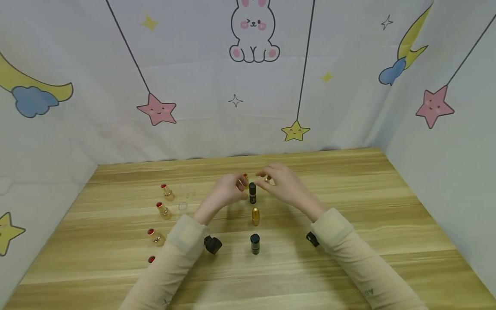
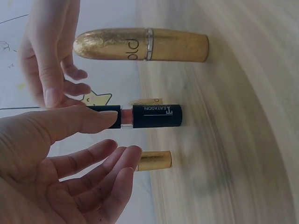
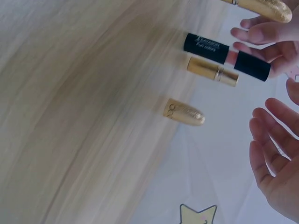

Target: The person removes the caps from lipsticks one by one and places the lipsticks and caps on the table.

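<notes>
My left hand (image 1: 229, 189) is beside a gold lipstick (image 1: 246, 181) with a red tip and a black lip gloss tube (image 1: 253, 193), both upright. In the left wrist view my left thumb (image 2: 91, 120) overlaps the black tube, while the loosely bent fingers (image 2: 100, 186) partly hide a gold tube (image 2: 156, 160). No grip by the left hand shows. My right hand (image 1: 280, 183) hovers past the tubes with its fingers apart, holding nothing in the right wrist view. Near it a small gold cap (image 3: 184, 112) stands on the table.
Closer to me stand a gold bullet-shaped lipstick (image 1: 255, 216) and a black-capped tube (image 1: 255, 244). Several gold lipsticks with red tips (image 1: 163, 211) line the left, beside clear pieces (image 1: 183, 206). A white printed curtain (image 1: 217, 120) borders the wooden table (image 1: 368, 202) behind.
</notes>
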The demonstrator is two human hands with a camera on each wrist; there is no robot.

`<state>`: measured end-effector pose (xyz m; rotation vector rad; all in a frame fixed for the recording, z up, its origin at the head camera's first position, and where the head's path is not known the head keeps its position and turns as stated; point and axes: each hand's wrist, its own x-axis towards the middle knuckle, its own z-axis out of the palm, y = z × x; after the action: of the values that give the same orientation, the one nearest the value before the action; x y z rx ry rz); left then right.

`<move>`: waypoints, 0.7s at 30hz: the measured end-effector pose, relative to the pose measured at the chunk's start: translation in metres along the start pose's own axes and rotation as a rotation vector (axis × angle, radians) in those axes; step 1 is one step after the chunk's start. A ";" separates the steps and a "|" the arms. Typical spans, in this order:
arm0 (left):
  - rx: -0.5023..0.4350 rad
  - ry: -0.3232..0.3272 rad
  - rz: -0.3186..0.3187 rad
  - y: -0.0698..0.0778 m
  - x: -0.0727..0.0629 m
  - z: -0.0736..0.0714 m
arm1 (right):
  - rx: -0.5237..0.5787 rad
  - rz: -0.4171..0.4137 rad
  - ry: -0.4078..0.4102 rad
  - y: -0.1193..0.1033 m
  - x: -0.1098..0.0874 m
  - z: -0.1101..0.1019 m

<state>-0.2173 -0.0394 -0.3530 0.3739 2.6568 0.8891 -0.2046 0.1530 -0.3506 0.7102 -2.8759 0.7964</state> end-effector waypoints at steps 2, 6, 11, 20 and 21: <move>-0.005 0.003 0.009 -0.001 0.001 0.003 | 0.001 0.004 -0.016 -0.004 0.000 0.001; -0.011 -0.010 0.030 -0.002 0.003 0.010 | 0.017 0.008 -0.046 -0.009 0.001 0.005; 0.000 -0.012 0.075 -0.005 0.006 0.019 | 0.042 0.001 -0.056 -0.011 0.003 0.012; 0.014 -0.007 0.113 -0.008 0.010 0.028 | 0.088 -0.013 -0.040 -0.012 0.004 0.023; 0.020 -0.007 0.115 -0.009 0.011 0.029 | 0.087 -0.018 -0.036 -0.012 0.004 0.024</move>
<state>-0.2178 -0.0274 -0.3826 0.5383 2.6623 0.8942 -0.2012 0.1300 -0.3648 0.7662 -2.8774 0.9208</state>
